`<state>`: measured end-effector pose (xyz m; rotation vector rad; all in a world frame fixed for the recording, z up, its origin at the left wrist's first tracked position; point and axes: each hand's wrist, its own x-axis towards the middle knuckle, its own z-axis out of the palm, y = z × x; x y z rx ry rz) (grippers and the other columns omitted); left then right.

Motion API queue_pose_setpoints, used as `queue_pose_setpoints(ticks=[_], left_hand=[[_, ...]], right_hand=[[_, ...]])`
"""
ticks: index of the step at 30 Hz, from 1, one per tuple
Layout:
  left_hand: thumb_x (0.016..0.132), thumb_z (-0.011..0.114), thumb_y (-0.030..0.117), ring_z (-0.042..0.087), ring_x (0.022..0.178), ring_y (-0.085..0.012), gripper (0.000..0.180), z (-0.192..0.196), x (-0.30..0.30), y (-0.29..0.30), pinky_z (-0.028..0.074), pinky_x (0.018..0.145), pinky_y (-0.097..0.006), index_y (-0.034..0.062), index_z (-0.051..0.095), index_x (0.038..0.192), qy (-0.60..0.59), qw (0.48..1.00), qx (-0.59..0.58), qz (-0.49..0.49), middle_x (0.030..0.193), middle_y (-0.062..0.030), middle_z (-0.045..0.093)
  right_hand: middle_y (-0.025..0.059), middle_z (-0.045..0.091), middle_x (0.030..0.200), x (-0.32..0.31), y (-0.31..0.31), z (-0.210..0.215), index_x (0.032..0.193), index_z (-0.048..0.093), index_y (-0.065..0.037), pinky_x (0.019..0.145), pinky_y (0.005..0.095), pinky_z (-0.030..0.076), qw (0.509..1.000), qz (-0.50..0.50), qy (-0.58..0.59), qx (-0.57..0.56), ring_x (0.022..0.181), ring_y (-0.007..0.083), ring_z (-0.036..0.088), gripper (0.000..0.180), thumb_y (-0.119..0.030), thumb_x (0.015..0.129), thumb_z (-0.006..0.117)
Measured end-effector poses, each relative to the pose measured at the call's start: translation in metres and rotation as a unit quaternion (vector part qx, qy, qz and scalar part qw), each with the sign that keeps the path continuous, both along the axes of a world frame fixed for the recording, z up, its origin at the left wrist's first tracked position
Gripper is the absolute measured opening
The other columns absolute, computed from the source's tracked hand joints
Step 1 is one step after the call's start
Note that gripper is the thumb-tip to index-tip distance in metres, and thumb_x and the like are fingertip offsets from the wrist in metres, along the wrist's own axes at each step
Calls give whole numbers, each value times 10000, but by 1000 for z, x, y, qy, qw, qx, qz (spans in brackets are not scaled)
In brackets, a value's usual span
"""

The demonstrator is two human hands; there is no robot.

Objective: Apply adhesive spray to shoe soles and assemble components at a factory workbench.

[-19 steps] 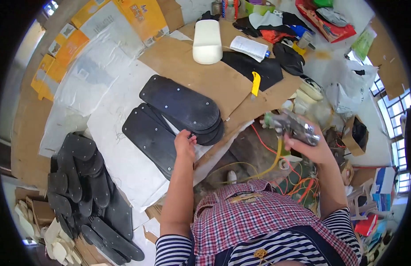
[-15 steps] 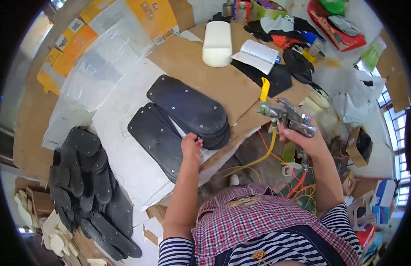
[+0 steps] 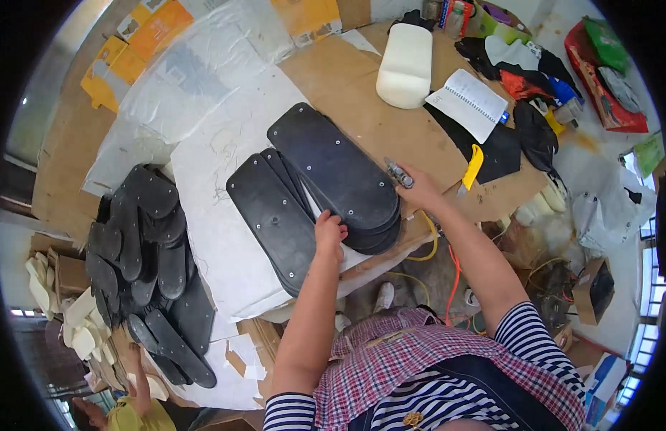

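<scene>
With the left hand (image 3: 330, 228) pressing curled fingers on the black sole stack (image 3: 333, 176), the right hand (image 3: 418, 188) is gripping a metal spray gun (image 3: 399, 173) at the stack's right edge and should sweep evenly.

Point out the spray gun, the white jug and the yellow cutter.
spray gun (image 3: 399, 174), head view, metal nozzle end.
white jug (image 3: 405, 66), head view, middle of its body.
yellow cutter (image 3: 473, 164), head view, middle of its handle.

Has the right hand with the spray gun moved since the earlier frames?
Yes. The right hand with the spray gun has come in from beyond the table edge to the top black sole, nearer the yellow cutter.
</scene>
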<state>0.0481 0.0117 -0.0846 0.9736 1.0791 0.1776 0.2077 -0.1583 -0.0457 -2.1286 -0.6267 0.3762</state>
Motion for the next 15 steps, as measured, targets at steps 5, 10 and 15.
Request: queue_pose_setpoints(ticks=[5,10,15], left_hand=[[866,473,150,485,671,-150,407,13,2,-4,451,614,-333,59,442,1262,31,999,29,0,961,-75,561],[897,453,163,569,799,-171,334,23,-3,4,477,676,-341,-13,506,1176,-191,971,-95,112,937,-64,598],[902,442,146,580,904,-227,274,25,-16,18,468,784,-349,-33,538,1086,-92,977,-64,184,985,-109,607]], right_hand=[[188,597,1088,-17,-5,7,1217,502,-59,879,370,452,998,30,49,20,1019,334,577,529,-99,708,641],[185,600,1096,-32,-15,15,1231,493,-56,890,364,448,997,62,36,-18,1025,323,581,543,-114,716,653],[136,610,1081,-68,-23,5,1261,479,-62,866,329,451,992,42,108,58,984,225,586,567,-129,729,666]])
